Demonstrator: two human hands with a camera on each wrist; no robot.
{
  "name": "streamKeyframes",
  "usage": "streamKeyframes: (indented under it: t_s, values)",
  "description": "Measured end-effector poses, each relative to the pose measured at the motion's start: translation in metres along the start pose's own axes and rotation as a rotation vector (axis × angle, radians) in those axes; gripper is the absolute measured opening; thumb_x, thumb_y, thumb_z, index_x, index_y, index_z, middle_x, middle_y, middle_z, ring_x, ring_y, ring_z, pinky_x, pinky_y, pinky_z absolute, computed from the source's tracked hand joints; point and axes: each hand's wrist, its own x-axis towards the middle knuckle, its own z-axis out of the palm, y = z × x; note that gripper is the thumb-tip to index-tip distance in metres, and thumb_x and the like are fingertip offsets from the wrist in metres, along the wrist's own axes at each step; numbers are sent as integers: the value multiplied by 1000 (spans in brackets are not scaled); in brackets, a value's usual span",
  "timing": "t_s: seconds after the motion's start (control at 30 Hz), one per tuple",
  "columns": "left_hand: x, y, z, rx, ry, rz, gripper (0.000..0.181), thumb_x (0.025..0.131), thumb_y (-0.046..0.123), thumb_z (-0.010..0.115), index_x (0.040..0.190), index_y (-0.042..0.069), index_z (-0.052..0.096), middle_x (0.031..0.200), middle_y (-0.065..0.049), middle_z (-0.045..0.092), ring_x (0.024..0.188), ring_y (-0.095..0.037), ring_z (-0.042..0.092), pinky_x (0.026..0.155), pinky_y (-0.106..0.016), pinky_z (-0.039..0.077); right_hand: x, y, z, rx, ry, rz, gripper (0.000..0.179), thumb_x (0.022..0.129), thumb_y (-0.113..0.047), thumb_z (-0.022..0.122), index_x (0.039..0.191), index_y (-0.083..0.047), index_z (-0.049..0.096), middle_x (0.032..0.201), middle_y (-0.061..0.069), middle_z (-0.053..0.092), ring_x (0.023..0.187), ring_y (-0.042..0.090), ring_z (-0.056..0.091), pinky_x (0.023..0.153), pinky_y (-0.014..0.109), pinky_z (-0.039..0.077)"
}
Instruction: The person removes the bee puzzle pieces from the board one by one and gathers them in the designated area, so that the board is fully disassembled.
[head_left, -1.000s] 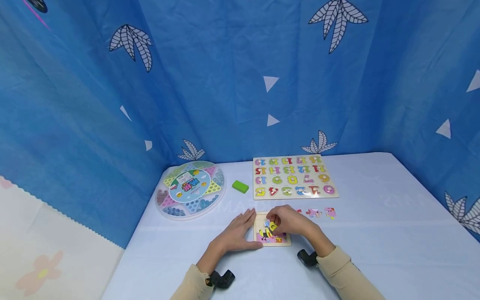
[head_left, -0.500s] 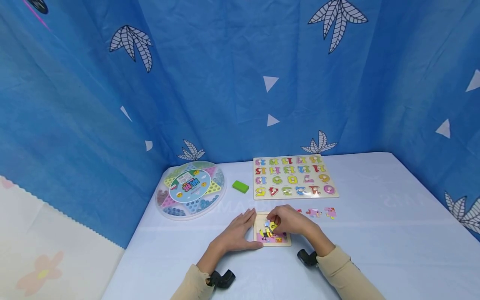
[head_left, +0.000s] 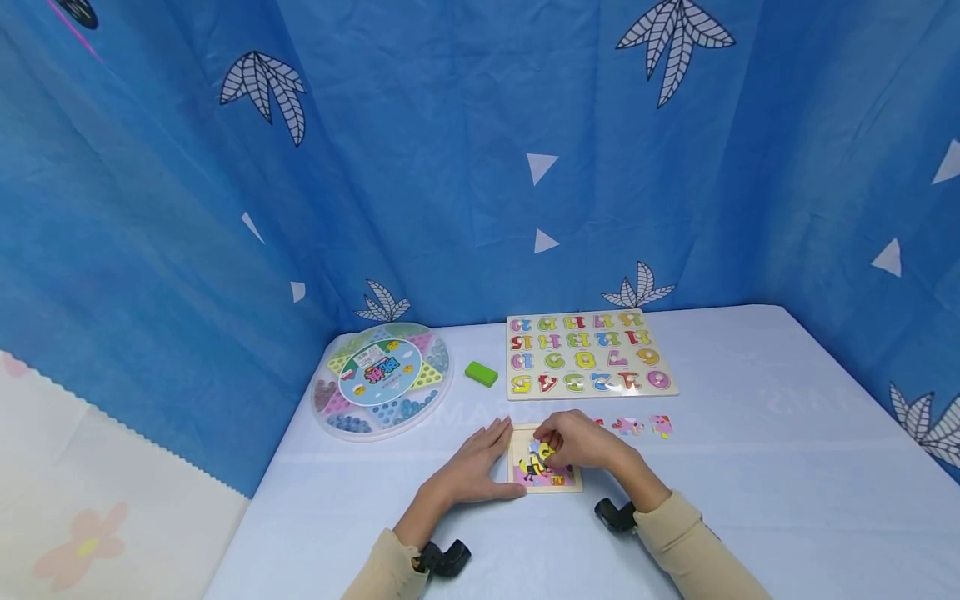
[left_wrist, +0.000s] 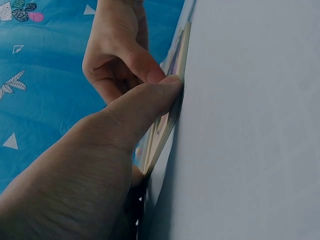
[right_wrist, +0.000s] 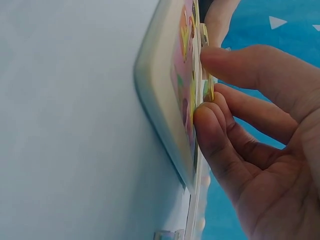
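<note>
In the head view, a small square bee jigsaw puzzle in a pale wooden frame lies near the table's middle. My left hand rests along its left side with fingers straight, the thumb touching the frame's near edge. Above the picture, my right hand pinches a puzzle piece between thumb and fingers. The right wrist view shows this piece standing a little above the frame's surface, tilted. The right fingers cover the upper right of the puzzle in the head view.
Several loose puzzle pieces lie beyond the right hand, partly hidden by it. Farther back are a number puzzle board, a green block and a round marble board game. A blue curtain hangs behind the table.
</note>
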Motion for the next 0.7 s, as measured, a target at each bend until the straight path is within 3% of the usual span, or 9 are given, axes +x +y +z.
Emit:
streamKeyframes:
  t_s: [0.7]
  values:
    - [-1,2,-2,-8,9,26,103,82,69,60,156,12,18,166,-2,13,153,-19,13,125,-41,19,-13,11,-12,-17,42,-12,37,73,-8,83,108,-2,71,82,-4,62,73,11,54,62,18,48]
